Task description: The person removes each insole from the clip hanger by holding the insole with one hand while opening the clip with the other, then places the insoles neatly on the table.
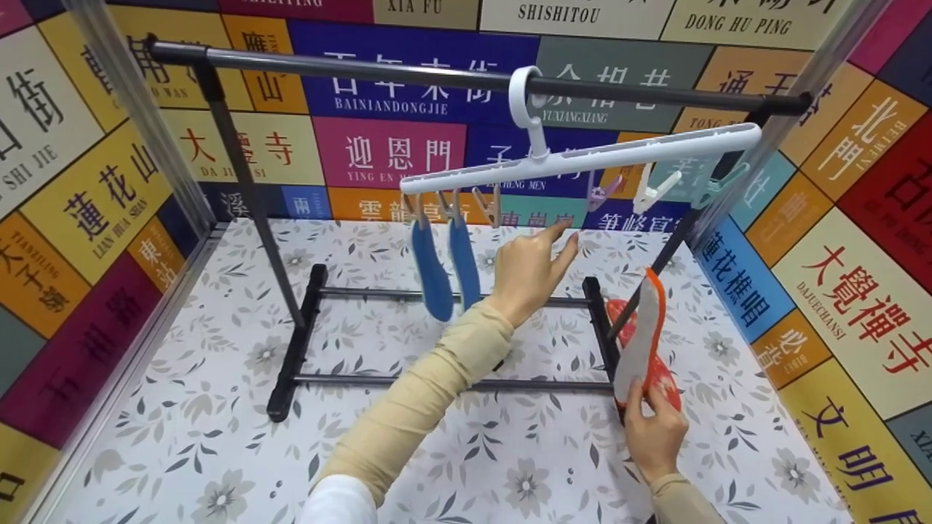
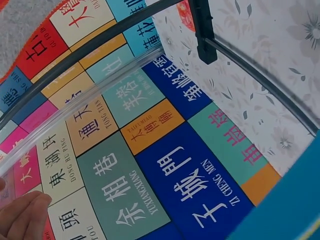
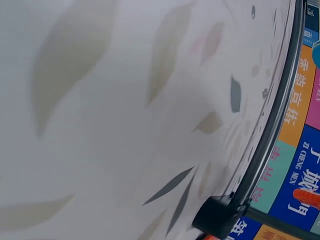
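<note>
The right hand (image 1: pixel 657 429) pinches an orange-edged insole (image 1: pixel 639 335) low, above the bench (image 1: pixel 182 437), apparently leaving its tip free. The left hand (image 1: pixel 528 269), empty, fingers extended, hovers below a hanger (image 1: pixel 586 158) suspending clipped blue insoles (image 1: pixel 431 276).

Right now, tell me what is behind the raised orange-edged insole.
Red patterned material shows on both sides of the insole, plus the rack's right upright; whether the red continues between is hidden.
</note>
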`<action>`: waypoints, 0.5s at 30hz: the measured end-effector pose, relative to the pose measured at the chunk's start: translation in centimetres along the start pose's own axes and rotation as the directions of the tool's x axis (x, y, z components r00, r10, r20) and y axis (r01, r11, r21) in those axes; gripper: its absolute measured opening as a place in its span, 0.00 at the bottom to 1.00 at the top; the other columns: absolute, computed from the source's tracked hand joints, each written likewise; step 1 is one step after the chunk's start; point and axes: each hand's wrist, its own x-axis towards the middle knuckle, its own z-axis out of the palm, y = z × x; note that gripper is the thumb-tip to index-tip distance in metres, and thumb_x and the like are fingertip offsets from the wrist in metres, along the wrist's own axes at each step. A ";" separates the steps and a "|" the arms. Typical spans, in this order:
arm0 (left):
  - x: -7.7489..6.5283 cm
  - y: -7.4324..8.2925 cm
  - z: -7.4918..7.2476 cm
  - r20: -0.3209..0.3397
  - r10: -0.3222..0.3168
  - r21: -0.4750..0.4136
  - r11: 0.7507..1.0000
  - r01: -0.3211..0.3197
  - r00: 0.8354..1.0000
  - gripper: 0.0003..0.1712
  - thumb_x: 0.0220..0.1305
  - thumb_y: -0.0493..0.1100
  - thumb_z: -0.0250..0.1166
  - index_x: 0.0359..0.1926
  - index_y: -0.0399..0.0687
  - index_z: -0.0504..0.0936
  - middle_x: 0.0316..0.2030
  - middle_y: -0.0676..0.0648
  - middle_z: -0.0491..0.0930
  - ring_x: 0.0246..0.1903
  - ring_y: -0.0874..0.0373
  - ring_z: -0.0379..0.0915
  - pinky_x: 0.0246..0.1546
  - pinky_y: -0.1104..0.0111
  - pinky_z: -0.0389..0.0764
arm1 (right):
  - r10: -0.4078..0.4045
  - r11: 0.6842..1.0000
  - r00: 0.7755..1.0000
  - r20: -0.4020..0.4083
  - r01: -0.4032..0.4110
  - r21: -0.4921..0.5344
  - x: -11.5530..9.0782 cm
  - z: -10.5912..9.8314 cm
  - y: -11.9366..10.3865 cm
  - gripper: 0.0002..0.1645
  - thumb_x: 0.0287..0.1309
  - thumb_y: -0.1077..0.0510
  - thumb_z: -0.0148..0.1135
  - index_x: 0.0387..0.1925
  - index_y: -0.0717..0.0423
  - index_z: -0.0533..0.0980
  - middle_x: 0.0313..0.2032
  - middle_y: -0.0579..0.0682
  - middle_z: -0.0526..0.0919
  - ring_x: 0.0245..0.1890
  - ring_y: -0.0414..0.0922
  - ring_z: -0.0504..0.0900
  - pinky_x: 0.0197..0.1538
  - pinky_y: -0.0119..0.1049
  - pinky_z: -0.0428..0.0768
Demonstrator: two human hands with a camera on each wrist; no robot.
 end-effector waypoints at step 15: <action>-5.4 -1.7 -0.9 0.087 -0.112 0.006 0.994 0.112 0.990 0.22 0.70 0.56 0.58 0.54 0.46 0.84 0.18 0.46 0.84 0.11 0.58 0.71 0.20 0.65 0.77 | 0.116 0.991 0.993 -0.021 -0.117 -0.065 0.0 -3.3 3.5 0.03 0.54 0.70 0.66 0.30 0.67 0.84 0.28 0.67 0.86 0.41 0.20 0.80 0.43 0.08 0.66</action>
